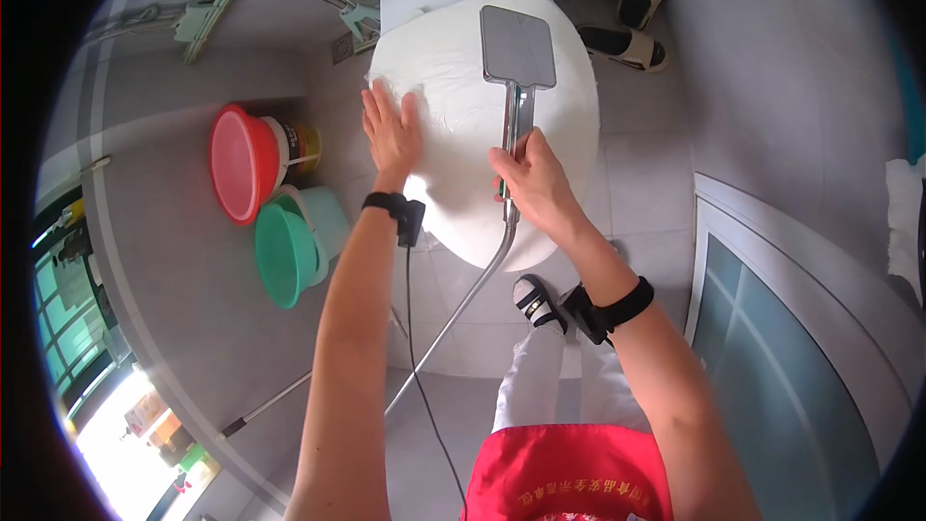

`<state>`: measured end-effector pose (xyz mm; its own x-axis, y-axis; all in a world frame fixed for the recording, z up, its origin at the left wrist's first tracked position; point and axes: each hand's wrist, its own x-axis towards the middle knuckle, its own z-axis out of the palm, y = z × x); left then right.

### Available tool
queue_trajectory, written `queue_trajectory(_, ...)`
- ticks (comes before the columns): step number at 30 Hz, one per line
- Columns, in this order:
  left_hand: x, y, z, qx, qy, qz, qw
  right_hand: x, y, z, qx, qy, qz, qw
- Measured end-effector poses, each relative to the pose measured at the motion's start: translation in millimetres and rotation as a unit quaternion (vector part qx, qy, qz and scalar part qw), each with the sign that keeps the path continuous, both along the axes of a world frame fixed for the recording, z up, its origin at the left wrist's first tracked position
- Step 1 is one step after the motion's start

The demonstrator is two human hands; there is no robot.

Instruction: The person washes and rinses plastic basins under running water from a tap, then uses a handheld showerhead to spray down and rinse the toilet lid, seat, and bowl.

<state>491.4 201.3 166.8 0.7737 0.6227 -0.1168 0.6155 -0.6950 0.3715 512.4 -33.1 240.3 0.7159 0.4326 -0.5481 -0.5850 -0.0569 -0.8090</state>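
A shower head [518,46] with a square grey back is in my right hand [540,178], whose fingers wrap round its handle. From the handle's lower end a metal hose [453,320] runs down and to the left. The head is above a white toilet lid [453,48], which is down and looks wet. My left hand [392,135] lies flat on the left part of the lid, fingers stretched out. Each forearm wears a black strap with a small device, and a cable hangs from the left one.
Left of the toilet stand a red basin [243,166], a green basin [286,253] and buckets. Slippers [627,46] lie at the back right. A framed glass door [772,338] is on the right. A stick [265,405] leans at the lower left.
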Motion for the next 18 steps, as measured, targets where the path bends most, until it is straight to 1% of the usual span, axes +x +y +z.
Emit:
queue_trajectory(2,-20.6,-6.9,-1.2,0.028,-0.021,-0.012,0.999,-7.2,0.8,0.3,0.006,0.014,-0.012,1.000)
queue_trajectory(6,-56.9,-40.9,2.7,-0.014,-0.073,0.049,0.996,-29.2,-2.1,-10.4,0.001,0.011,0.001,1.000)
queue_trajectory(9,-89.8,-65.4,-5.4,-0.041,-0.116,0.091,0.988,-50.2,-8.5,-4.1,-0.015,0.003,0.021,1.000)
queue_trajectory(10,-100.3,-75.4,-5.6,-0.055,-0.114,0.104,0.986,-61.3,-8.9,-8.0,0.009,0.024,-0.007,1.000)
queue_trajectory(11,-110.6,-86.4,-5.7,-0.070,-0.113,0.117,0.984,-72.6,-11.4,-13.4,0.014,0.021,-0.007,1.000)
queue_trajectory(13,-115.4,-97.2,-5.6,-0.106,-0.120,0.140,0.977,-90.3,-20.5,-20.9,0.024,0.016,-0.009,1.000)
queue_trajectory(15,-115.5,-100.8,-0.6,-0.148,-0.137,0.160,0.966,-109.2,-30.8,-24.8,-0.006,-0.008,-0.001,1.000)
queue_trajectory(17,-111.9,-107.9,9.5,-0.181,-0.144,0.206,0.951,-128.9,-42.4,-39.9,-0.033,-0.044,0.016,0.998)
queue_trajectory(18,-110.6,-112.2,10.2,-0.198,-0.146,0.226,0.942,-134.9,-46.7,-37.0,-0.050,-0.022,0.017,0.998)
